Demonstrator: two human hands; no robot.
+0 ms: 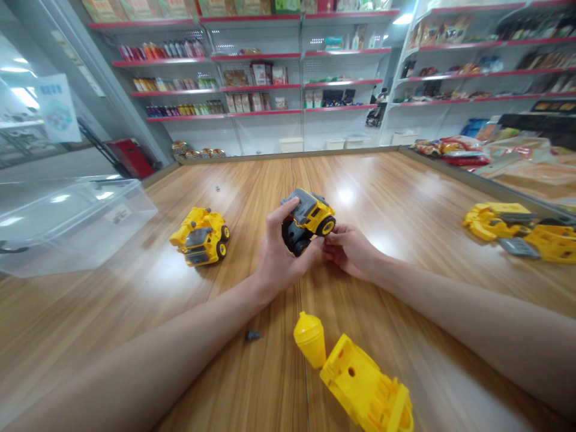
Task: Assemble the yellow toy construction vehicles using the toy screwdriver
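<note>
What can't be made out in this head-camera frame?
All in the head view:
- Underside of the toy truck: covered by the left hand.
- Whether the right hand pinches anything at the truck: the fingertips are too small to tell.
- Small grey part on the table: too small to identify.
- Yellow toy piece: cut off by the bottom edge.
- Shelf goods: too blurred to read.

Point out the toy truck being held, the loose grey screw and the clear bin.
toy truck [317,214], head view, yellow side above the wheel
grey screw [252,336], head view, its middle
clear bin [67,225], head view, front wall
</note>
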